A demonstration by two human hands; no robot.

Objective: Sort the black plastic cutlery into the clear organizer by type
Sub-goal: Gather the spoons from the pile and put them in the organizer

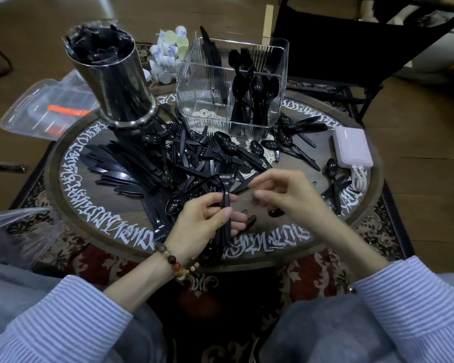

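A heap of black plastic cutlery [194, 155] covers the middle of the round table [84, 205]: knives lie to the left, forks and spoons are mixed in the centre and right. The clear organizer [210, 100] stands at the back, with spoons [257, 95] in its front right compartment, forks behind them, knives at the back left. My left hand [202, 221] grips a bundle of black forks [224, 195], tines pointing away from me. My right hand [286, 195] hovers just right of them, fingers loosely curled, holding nothing.
A steel canister [116, 82] lined with a black bag stands at the back left. A lilac power bank [354, 148] with white cable lies at the right edge. Small white cups [168, 53] sit behind the organizer. A clear plastic lid [42, 108] lies on the floor left, a black chair [351, 48] behind.
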